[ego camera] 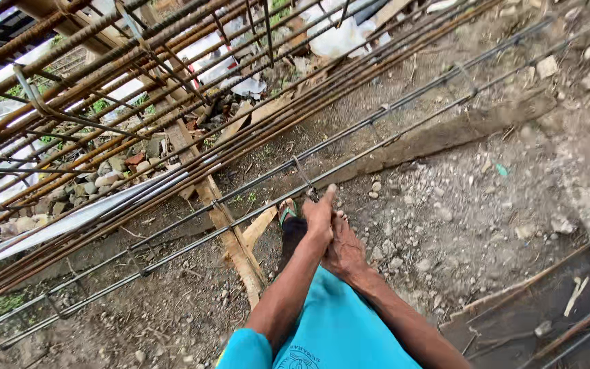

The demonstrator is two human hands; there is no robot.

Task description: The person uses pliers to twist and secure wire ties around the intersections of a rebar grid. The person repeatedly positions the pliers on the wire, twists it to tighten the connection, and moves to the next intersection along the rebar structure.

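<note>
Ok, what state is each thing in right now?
left hand: closed, pinching at a tie point on the rebar cage
right hand: pressed against the left, grip hidden
rebar cage: lying lengthwise, stirrups in place
loose rebar bundle: rusty, stacked
wooden plank: flat under the bars

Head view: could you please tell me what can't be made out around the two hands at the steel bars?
- Right hand: fingers hidden behind the left hand.
- Anything held at the thin rebar: too small, covered by fingers.
- Foot in the green sandal: mostly behind the left forearm.
- Rebar bundle: both ends cut off by the picture's edges.
</note>
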